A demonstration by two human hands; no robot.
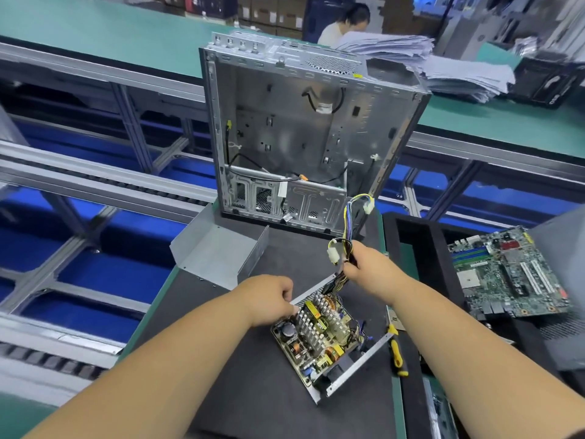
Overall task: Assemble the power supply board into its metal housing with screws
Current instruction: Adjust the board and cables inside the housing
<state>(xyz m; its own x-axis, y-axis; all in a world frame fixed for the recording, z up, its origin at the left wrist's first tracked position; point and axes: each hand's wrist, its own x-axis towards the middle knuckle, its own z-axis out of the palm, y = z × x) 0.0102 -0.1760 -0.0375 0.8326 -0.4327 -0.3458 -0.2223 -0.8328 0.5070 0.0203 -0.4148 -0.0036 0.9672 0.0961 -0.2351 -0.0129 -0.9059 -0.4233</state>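
Black matting (253, 391) covers the bench, with green conveyor lanes (95, 30) and an open computer case (304, 137) beyond the fingers. The left hand (269, 301) curls onto the metal housing (357, 362) rim; the power supply board (316, 334) sits inside (just below its fingertips). The right hand (367, 269) grips the wire bundle (346, 236), raised.
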